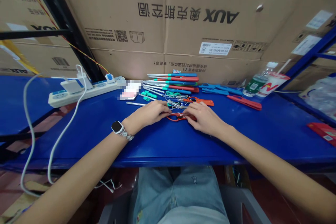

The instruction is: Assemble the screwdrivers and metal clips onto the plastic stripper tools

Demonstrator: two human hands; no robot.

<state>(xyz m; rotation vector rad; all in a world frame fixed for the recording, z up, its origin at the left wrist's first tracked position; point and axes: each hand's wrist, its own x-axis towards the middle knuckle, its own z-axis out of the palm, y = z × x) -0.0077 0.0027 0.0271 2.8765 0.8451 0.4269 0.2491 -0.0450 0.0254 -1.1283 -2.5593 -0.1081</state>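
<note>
A red-orange lighter handle shell (176,118) lies on the blue tabletop between my hands, with a thin white wire along its top. My left hand (157,112), wearing a watch, pinches at the shell's left end. On its right part, the fingers of my right hand (201,116) are closed round it; their tips partly hide the shell. Just behind are an orange handle shell (203,101) and small clear parts with wires (178,103). Teal plastic pieces (148,95) lie loose to the left, near a metal tube (135,104).
Long-necked lighters (181,79) with red and blue handles are piled at the back. Blue shells (215,88) and a red shell (244,102) lie right, before a bottle (256,82) and a cup (274,82). A power strip (86,91) stands left; cardboard boxes (168,24) wall the back.
</note>
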